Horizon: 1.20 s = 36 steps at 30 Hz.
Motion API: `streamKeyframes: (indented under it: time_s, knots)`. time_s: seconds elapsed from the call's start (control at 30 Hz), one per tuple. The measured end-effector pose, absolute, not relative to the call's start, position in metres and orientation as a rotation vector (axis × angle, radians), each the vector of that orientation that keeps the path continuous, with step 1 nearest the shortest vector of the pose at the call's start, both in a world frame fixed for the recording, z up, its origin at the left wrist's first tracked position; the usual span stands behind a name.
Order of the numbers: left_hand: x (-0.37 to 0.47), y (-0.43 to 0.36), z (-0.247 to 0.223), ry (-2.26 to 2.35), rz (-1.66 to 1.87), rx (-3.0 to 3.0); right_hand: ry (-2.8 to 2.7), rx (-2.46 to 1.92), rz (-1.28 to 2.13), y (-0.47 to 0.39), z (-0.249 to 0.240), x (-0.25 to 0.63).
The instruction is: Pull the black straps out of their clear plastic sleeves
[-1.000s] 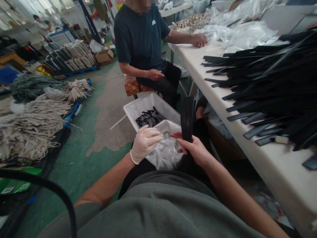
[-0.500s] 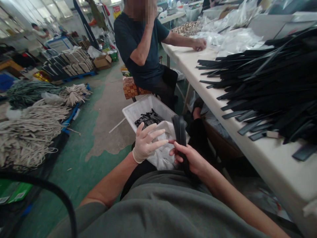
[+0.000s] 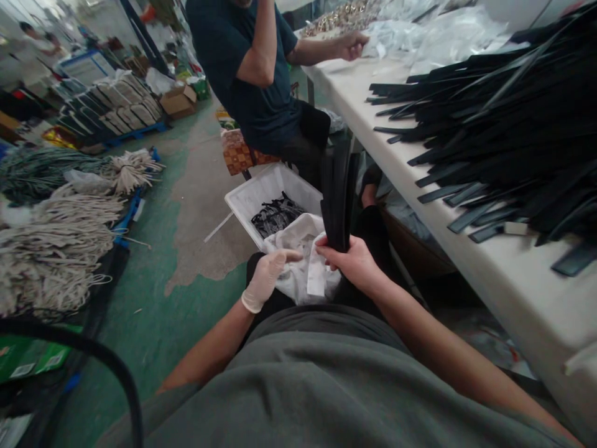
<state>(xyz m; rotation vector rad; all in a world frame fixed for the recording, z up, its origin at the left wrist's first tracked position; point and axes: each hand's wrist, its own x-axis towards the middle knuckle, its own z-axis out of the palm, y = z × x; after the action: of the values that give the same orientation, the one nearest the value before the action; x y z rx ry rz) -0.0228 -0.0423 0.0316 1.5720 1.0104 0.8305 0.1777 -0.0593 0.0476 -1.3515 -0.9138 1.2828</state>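
Note:
My right hand (image 3: 349, 258) is bare and closed around the lower end of a bundle of black strips (image 3: 336, 199), which stands upright above it. A white cloth (image 3: 298, 239) lies over my lap and the near end of a white plastic bin; its folded edge passes just under my right fingertips, and I cannot tell whether they grip it. Over the cloth, my left hand (image 3: 268, 277), in a pale thin glove, has its fingers stretched out toward the right. No object shows in it. Several small black pieces (image 3: 277, 214) lie inside the white bin (image 3: 242, 202).
A table (image 3: 466, 274) on my right bears a large pile of black strips (image 3: 485, 137), clear plastic bags (image 3: 443, 40) and small metal parts (image 3: 336, 18). Another person (image 3: 252, 81) sits ahead, one hand on the table. Bundles of beige cords (image 3: 60, 242) lie at left.
My right hand has turned the black strips more upright and raised their tops. My left hand has lowered onto the cloth, its spread fingers drawing together. The view has tilted down.

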Motion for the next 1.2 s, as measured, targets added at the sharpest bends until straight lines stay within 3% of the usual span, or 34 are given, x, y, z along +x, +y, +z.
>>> streamKeyframes:
  time_s: [0.13,0.33,0.43,0.57,0.67,0.73,0.8,1.03,1.2]
  knots:
    - [-0.013,-0.049,0.030,0.905,0.409,1.262,-1.074,-1.392,1.237,-0.058,0.037,0.174]
    - [-0.007,-0.038,0.031,0.878,0.312,0.995,-1.153,-1.454,1.231,-0.056,0.022,0.170]
    - [-0.034,0.021,0.057,0.946,0.667,0.813,-1.112,-1.434,1.358,-0.057,0.021,0.179]
    - [-0.109,0.107,0.139,0.922,1.378,0.620,-1.150,-1.398,1.491,-0.068,0.018,0.196]
    - [-0.153,0.120,0.195,0.768,1.692,0.801,-1.108,-1.320,1.595,-0.079,0.013,0.204]
    - [-0.158,0.104,0.201,0.722,1.719,0.838,-1.067,-1.273,1.657,-0.085,0.008,0.205]
    - [-0.144,0.080,0.175,0.763,1.646,0.698,-1.055,-1.284,1.720,-0.089,0.004,0.204]
    - [-0.053,-0.020,-0.007,1.052,1.120,-0.211,-1.194,-1.486,1.753,-0.099,0.006,0.192]
    - [-0.022,-0.055,-0.030,0.980,0.991,-0.280,-1.248,-1.634,1.759,-0.103,0.015,0.179]
